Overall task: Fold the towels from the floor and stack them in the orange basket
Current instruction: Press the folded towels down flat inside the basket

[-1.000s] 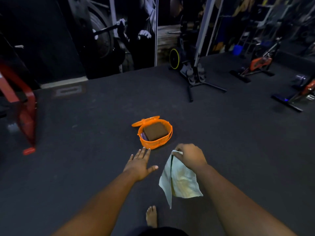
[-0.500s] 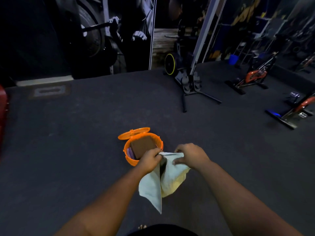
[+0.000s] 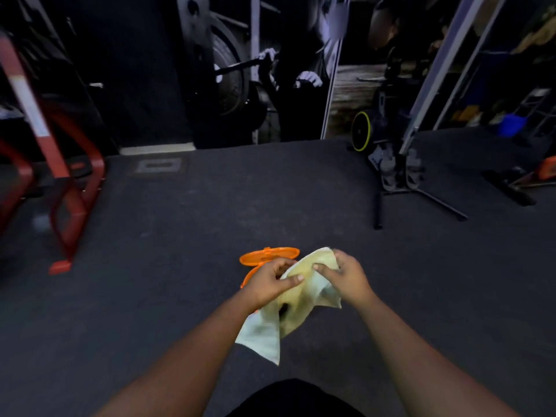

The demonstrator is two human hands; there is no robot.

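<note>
A pale yellow-white towel (image 3: 296, 299) hangs bunched in the air between both hands. My left hand (image 3: 269, 282) grips its left part with the thumb on top, and my right hand (image 3: 346, 276) pinches its upper right edge. One corner of the towel droops down toward my legs. Behind the hands stands the orange basket (image 3: 247, 279) on the dark floor, mostly hidden by my left hand and the towel. Its orange lid (image 3: 269, 255) is open at the back. The basket's contents are hidden.
A red metal frame (image 3: 64, 188) stands at the left. A black stand with long floor legs (image 3: 397, 182) is at the right back, with an orange exercise machine (image 3: 541, 176) at the far right. Dark floor surrounds the basket.
My left hand went from open over the floor to gripping the towel. Both hands have lifted the towel in front of the basket, which now hides the brown towel inside.
</note>
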